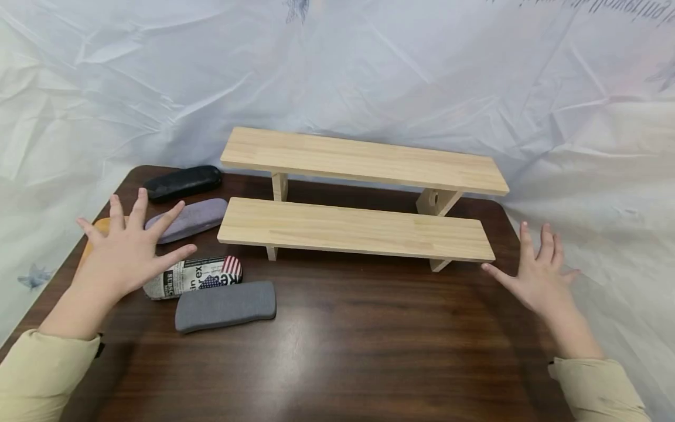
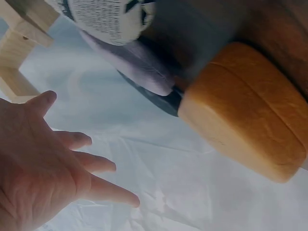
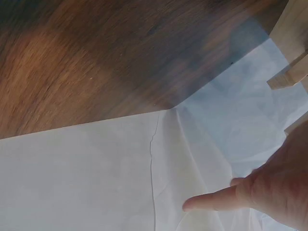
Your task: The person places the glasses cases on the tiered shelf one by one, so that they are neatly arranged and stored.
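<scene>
My left hand (image 1: 122, 253) hovers over the left side of the table with its fingers spread, holding nothing. Partly behind it lies an orange glasses case (image 2: 245, 108), mostly hidden in the head view. Around that hand are a black glasses case (image 1: 184, 181), a purple one (image 1: 194, 219), a newspaper-print one (image 1: 203, 274) with a flag pattern, and a grey one (image 1: 227, 306). My right hand (image 1: 544, 280), fingers also spread, is in the air at the table's right edge, holding nothing. A two-tier wooden rack (image 1: 353, 228) stands between the hands.
The dark brown table (image 1: 369, 351) has a glossy wood grain. Its upper rack shelf (image 1: 364, 157) sits at the back, close to a wrinkled white sheet (image 1: 343, 70) that hangs behind and along both sides. Round holes show in the rack's supports.
</scene>
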{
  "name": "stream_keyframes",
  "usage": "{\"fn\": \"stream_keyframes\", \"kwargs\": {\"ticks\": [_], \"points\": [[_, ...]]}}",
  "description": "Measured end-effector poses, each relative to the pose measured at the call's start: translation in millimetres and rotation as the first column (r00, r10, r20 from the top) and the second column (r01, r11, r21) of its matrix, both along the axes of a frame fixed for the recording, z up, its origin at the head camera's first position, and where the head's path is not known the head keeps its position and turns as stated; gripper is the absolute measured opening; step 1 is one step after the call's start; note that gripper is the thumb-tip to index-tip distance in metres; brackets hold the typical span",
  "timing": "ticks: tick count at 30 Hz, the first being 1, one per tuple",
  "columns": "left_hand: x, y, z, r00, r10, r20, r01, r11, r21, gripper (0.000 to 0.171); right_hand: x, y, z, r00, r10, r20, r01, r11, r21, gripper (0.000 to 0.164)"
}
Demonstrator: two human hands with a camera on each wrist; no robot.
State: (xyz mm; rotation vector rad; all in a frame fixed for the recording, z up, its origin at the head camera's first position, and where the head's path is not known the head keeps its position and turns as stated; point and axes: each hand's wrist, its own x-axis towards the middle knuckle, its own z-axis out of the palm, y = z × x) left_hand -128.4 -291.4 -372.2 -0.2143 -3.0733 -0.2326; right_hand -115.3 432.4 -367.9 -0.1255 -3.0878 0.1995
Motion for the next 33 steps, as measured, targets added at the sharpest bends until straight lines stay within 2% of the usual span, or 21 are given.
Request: {"fn": "stream_keyframes", "kwargs": {"ticks": [6, 10, 13, 16, 19, 21, 25, 29, 33], "points": [[-1.0, 0.1, -4.9, 1.0, -0.013, -0.025, 0.013, 1.0, 0.005, 0.093, -1.1, -3.8, 3.0, 1.0, 0.0, 0.01, 0.0, 1.0, -0.016, 0.121], [2.3, 3.2, -8.5, 0.998, -0.032, -0.058, 0.032, 0.999, 0.007, 0.093, -3.4, -7.0, 4.1, 1.0, 0.008, -0.011, -0.008, 1.0, -0.014, 0.118], [8.0, 4.7, -10.9, 0.994, -0.054, -0.098, 0.056, 0.998, 0.008, 0.093, -5.5, -10.4, 3.4, 0.998, 0.024, -0.051, -0.025, 1.0, -0.009, 0.116], [15.3, 5.8, -13.1, 0.983, -0.093, -0.158, 0.098, 0.995, 0.023, 0.096, -8.8, -14.6, 1.9, 0.99, 0.054, -0.128, -0.058, 0.998, -0.03, 0.111], [21.6, 8.6, -16.4, 0.959, -0.16, -0.232, 0.173, 0.984, 0.04, 0.096, -12.4, -19.0, 0.8, 0.973, 0.08, -0.218, -0.099, 0.992, -0.08, 0.103], [24.2, 12.6, -18.6, 0.935, -0.214, -0.284, 0.236, 0.971, 0.047, 0.094, -15.1, -21.9, 0.7, 0.961, 0.088, -0.261, -0.121, 0.986, -0.112, 0.099], [29.1, 23.9, -21.8, 0.88, -0.305, -0.364, 0.345, 0.937, 0.049, 0.096, -20.2, -29.2, 1.5, 0.957, 0.082, -0.278, -0.131, 0.978, -0.163, 0.094], [33.7, 38.3, -24.7, 0.84, -0.374, -0.394, 0.427, 0.902, 0.056, 0.095, -26.2, -33.8, -1.0, 0.947, 0.086, -0.308, -0.165, 0.957, -0.238, 0.089], [36.2, 51.5, -28.5, 0.805, -0.447, -0.391, 0.503, 0.863, 0.05, 0.09, -33.3, -32.9, -6.5, 0.935, 0.101, -0.34, -0.215, 0.925, -0.315, 0.085]]}}
